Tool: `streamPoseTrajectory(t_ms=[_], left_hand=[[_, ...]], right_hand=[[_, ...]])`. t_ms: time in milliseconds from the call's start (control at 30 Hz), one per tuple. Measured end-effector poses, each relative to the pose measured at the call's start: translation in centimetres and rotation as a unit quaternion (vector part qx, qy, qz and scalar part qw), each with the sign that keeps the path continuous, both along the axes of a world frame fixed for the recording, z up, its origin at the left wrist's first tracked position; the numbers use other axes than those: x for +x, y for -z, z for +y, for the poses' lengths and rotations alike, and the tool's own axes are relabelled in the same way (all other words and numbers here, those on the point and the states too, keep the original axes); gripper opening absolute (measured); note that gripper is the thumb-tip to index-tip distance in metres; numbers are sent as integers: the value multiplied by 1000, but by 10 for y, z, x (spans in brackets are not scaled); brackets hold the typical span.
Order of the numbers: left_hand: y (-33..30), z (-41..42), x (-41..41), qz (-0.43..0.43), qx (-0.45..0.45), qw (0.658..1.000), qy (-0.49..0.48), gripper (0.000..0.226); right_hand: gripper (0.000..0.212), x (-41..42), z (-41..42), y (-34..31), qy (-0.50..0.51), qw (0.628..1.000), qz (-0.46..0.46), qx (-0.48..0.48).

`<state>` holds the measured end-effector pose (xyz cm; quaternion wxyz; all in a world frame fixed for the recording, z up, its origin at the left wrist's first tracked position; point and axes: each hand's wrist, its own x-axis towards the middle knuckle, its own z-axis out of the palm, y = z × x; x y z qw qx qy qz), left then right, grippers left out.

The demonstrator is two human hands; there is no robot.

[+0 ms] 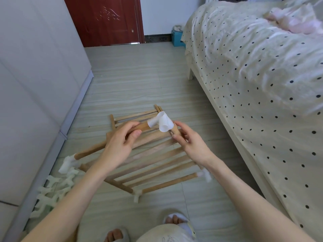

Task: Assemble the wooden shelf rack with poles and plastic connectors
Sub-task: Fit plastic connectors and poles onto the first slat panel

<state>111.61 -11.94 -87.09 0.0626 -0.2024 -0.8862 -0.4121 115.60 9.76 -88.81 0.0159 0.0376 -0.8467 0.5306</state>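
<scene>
A person is sitting on a tiled floor between a white cabinet on the left and a bed (253, 70) on the right, holding a half-built wooden rack (148, 163) above the floor in front of them. The left hand (120, 138) is curling its fingers around a round pole (111, 141) near its far end, where a white plastic connector (161, 123) is sitting. The right hand (188, 138) is pinching a second pole (174, 131) just under that connector. Spare connectors (52, 191) are lying at the near left. The rack looks light and stiff; the joints probably slip apart, so gripping poles close to the connector seems wisest.
</scene>
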Motion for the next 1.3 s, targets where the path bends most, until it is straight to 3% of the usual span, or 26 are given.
streamPoseTrajectory(t_ms=[67, 167, 267, 367, 500, 767, 967, 1167, 1300], left_hand=[[-6, -8, 3, -53, 100, 993, 20, 21], [-14, -25, 5, -175, 264, 948, 32, 22], [-3, -46, 11, -210, 230, 950, 15, 33], [20, -54, 17, -259, 196, 946, -12, 39], [51, -58, 14, -322, 198, 921, -91, 30], [73, -46, -10, -280, 100, 922, -247, 47], [80, -48, -17, -267, 131, 920, -254, 42], [76, -70, -25, -323, 202, 882, -277, 48], [74, -69, -29, -340, 190, 878, -277, 49]], right_hand=[[39, -9, -9, -8, 7, 994, 87, 69], [40, -21, -27, -18, -30, 970, 167, 176], [41, -26, -50, -12, -72, 930, 182, 311], [40, -25, -64, 1, -108, 904, 178, 373], [40, -22, -78, 25, -155, 894, 162, 388], [42, -34, -96, 41, -153, 891, 152, 399], [42, -43, -99, 45, -122, 903, 128, 392], [39, -34, -98, 45, -119, 898, 141, 399], [37, -24, -96, 45, -117, 902, 153, 386]])
